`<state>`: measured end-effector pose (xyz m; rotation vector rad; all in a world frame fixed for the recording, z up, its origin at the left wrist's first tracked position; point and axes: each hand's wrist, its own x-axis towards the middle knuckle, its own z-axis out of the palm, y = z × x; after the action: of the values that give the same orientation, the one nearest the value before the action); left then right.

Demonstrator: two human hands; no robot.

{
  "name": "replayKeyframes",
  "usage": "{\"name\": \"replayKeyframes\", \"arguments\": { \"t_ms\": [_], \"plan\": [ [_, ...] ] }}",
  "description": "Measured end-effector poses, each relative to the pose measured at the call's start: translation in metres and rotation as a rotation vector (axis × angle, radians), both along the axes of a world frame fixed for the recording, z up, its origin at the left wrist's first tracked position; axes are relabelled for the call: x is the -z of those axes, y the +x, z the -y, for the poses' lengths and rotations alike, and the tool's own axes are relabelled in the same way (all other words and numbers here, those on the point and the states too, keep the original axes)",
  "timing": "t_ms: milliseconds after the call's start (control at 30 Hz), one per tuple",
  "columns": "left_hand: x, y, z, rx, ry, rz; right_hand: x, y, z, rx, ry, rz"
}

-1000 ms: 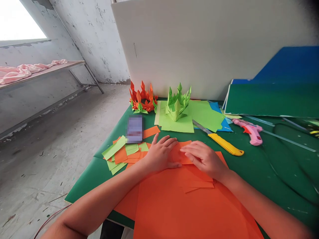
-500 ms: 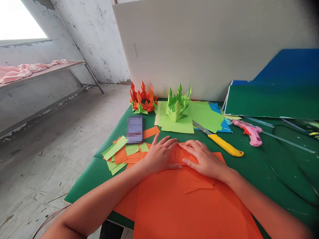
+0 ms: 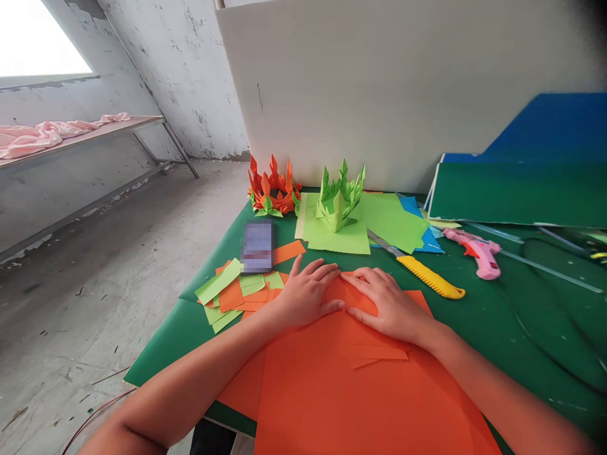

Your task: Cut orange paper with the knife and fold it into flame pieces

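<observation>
Left hand [image 3: 306,294] and right hand [image 3: 386,303], grip apart and palms flat, pin a small folded orange paper piece [image 3: 345,291] to the green desk [image 3: 497,303], yellow-handled utility knife [image 3: 429,277] within reach at two o'clock.

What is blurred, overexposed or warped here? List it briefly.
Head view: window blown out white; a pixelated patch masks a flat object beside the paper scraps; top right corner vignettes dark; left hand and right hand on the orange paper are sharp, softly lit.
</observation>
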<state>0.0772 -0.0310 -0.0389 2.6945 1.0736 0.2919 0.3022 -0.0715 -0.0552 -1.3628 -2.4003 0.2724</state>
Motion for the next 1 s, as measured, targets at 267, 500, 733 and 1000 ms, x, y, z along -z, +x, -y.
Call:
{"name": "replayKeyframes", "arguments": {
  "t_ms": [267,500,733,1000],
  "plan": [
    [0.006,0.0027,0.0009,-0.021,0.063,0.002,-0.0065,-0.003,0.0007,0.027,-0.058,0.037],
    [0.0048,0.0014,0.0017,-0.017,0.042,0.009,-0.0047,0.0005,-0.0013,0.005,-0.073,0.032],
    [0.0041,-0.0003,0.0029,0.002,0.021,0.015,-0.0048,0.0012,0.0,0.014,-0.11,0.024],
    [0.0054,0.0008,0.0041,0.0,0.019,-0.011,-0.0032,0.0035,-0.0007,0.008,-0.111,0.03]
  ]
}}
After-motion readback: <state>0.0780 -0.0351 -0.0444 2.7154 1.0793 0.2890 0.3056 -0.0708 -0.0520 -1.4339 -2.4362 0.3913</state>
